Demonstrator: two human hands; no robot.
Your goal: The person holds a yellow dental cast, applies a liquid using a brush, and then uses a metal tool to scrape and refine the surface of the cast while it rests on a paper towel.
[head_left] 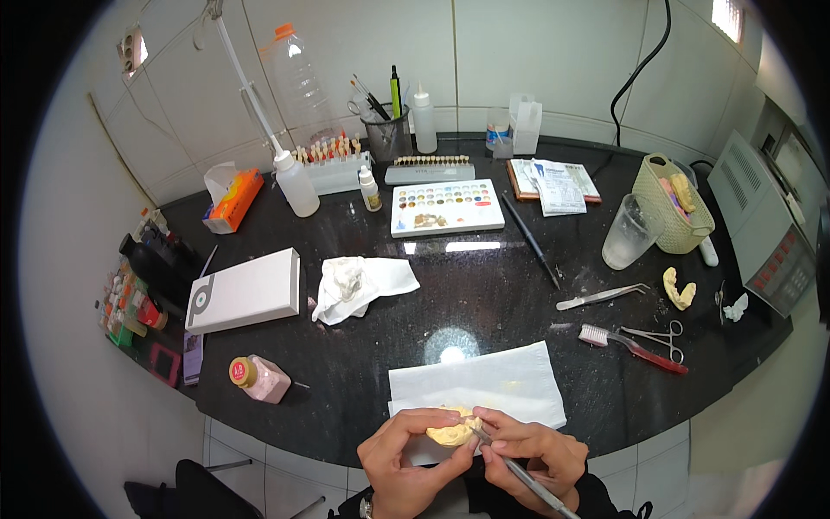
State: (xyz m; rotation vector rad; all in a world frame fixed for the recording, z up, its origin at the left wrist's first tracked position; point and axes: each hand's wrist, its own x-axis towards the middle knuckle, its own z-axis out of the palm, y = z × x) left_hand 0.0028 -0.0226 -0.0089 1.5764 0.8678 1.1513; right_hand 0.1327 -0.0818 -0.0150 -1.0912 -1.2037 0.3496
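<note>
At the near edge of the counter, my left hand (399,458) grips a pale yellow plaster dental cast (448,436), thumb below and fingers along its far side. My right hand (545,451) is closed around a slim grey metal hand instrument (534,486), held like a pen. Its tip meets the cast's right end, where a small whitish piece sits between my fingertips; that piece is too small to make out. Beneath both hands lies a folded white paper towel (510,381).
Bent tweezers (601,297), a red-handled brush (635,348), scissor-handled forceps (661,339) and another plaster cast (679,290) lie right. Left are a pink-filled bottle (262,381), a white box (246,292) and crumpled tissue (353,285). A paint palette (447,208) stands behind, a glass (629,233) far right.
</note>
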